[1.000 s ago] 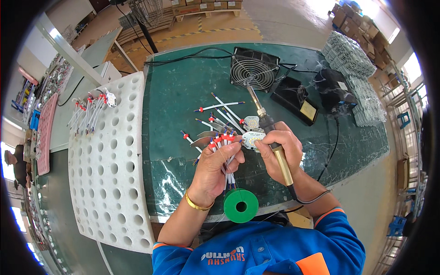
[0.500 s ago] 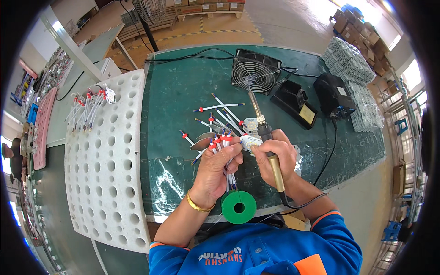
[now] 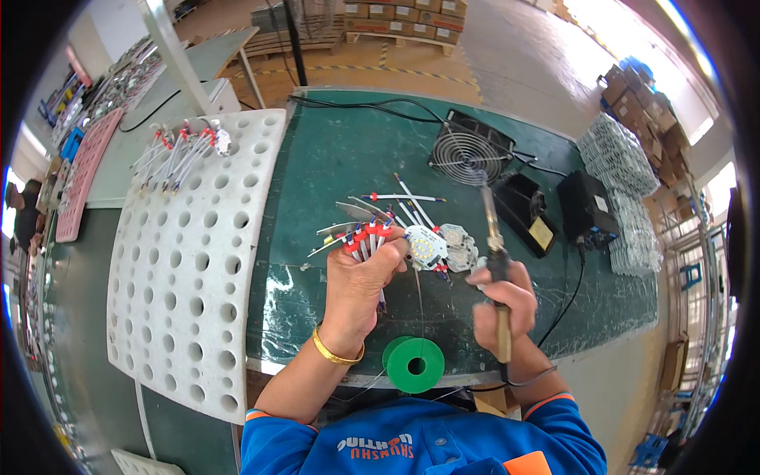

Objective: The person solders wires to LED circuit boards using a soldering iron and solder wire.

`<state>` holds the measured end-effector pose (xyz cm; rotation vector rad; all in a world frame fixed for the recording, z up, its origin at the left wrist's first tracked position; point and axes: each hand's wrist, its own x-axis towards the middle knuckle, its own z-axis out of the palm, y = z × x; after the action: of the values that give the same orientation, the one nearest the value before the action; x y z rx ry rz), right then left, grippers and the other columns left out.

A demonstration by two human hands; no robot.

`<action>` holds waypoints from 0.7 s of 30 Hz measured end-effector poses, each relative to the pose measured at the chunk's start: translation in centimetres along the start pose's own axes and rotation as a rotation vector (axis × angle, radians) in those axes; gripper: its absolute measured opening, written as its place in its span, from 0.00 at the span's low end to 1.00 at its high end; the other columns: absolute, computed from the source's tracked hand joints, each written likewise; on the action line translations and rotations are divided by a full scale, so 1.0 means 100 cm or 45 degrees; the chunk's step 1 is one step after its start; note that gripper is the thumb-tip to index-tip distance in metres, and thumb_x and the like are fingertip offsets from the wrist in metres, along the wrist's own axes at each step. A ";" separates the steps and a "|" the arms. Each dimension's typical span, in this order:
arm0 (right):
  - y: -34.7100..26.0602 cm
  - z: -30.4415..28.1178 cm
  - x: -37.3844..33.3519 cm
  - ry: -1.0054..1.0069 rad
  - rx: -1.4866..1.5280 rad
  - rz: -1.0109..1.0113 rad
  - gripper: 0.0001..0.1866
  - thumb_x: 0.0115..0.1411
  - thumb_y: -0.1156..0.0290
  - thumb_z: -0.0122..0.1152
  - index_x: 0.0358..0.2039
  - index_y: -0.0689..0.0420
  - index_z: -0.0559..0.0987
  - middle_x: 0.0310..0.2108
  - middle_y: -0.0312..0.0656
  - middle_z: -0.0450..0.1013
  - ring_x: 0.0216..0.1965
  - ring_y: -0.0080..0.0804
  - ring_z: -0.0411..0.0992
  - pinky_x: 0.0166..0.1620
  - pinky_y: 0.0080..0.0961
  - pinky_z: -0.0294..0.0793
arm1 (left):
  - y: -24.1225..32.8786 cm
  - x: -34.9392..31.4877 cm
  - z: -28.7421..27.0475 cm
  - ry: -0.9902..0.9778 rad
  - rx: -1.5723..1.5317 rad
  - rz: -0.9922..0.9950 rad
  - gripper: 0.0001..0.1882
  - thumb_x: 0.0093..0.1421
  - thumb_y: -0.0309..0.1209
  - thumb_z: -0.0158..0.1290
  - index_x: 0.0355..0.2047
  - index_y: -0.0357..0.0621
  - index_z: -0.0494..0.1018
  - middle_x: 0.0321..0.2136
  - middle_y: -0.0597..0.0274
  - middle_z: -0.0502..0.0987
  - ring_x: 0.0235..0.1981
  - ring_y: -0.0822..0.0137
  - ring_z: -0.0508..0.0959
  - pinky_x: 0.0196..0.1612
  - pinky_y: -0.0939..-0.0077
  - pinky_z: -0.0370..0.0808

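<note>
My left hand (image 3: 360,277) is closed round a bunch of white wires (image 3: 370,237) with red bands and blue ends, round boards fanned out at its far side. One white LED board (image 3: 427,247), dotted with yellow chips, sticks out to the right of my fingertips. My right hand (image 3: 514,305), slightly blurred, grips a soldering iron (image 3: 499,265), its tip pointing away toward the fan. More LED boards (image 3: 461,245) lie on the table between my hands. Solder wire runs up toward my left hand from a green spool (image 3: 416,364) at the table's near edge.
Loose white wires (image 3: 408,198) lie beyond my hands. Farther back stand a fan (image 3: 467,150), an iron holder with yellow sponge (image 3: 541,234) and a black box (image 3: 587,207). Stacked metallic parts (image 3: 617,154) line the right. A white holed board (image 3: 198,261) at left carries wired boards.
My right hand has drawn the soldering iron right and nearer me, away from the board it was touching. My left hand has shifted slightly left, with the board now turned face up.
</note>
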<state>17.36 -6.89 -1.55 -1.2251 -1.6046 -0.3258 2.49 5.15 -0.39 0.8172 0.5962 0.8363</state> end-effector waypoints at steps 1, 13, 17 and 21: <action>-0.001 -0.004 0.000 0.022 0.060 -0.011 0.16 0.48 0.72 0.62 0.35 0.56 0.67 0.26 0.46 0.71 0.21 0.39 0.68 0.23 0.32 0.68 | 0.006 0.000 0.001 0.026 0.122 0.104 0.09 0.50 0.25 0.54 0.33 0.38 0.74 0.20 0.66 0.74 0.19 0.80 0.69 0.20 0.88 0.60; -0.020 -0.011 0.013 0.090 0.511 -0.078 0.12 0.51 0.64 0.57 0.22 0.60 0.71 0.16 0.38 0.62 0.18 0.34 0.64 0.25 0.30 0.65 | 0.033 -0.025 0.005 -0.007 0.490 0.393 0.07 0.51 0.23 0.55 0.31 0.33 0.75 0.21 0.72 0.73 0.22 0.82 0.69 0.25 0.87 0.67; -0.021 -0.011 0.017 0.073 0.522 -0.089 0.09 0.49 0.67 0.56 0.22 0.60 0.72 0.16 0.38 0.63 0.17 0.33 0.64 0.25 0.29 0.64 | 0.032 -0.026 0.006 -0.019 0.526 0.388 0.08 0.50 0.21 0.55 0.32 0.33 0.74 0.25 0.67 0.75 0.26 0.81 0.71 0.29 0.85 0.70; -0.023 -0.012 0.020 0.026 0.495 -0.063 0.05 0.46 0.71 0.55 0.23 0.60 0.73 0.15 0.36 0.63 0.16 0.31 0.63 0.24 0.28 0.64 | 0.032 -0.027 0.007 0.001 0.551 0.361 0.09 0.49 0.19 0.55 0.33 0.33 0.74 0.26 0.67 0.75 0.27 0.80 0.72 0.31 0.86 0.70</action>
<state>16.24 -7.66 1.40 -0.8832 -1.5913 -0.0508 0.20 3.94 3.01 1.3180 0.6828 0.9794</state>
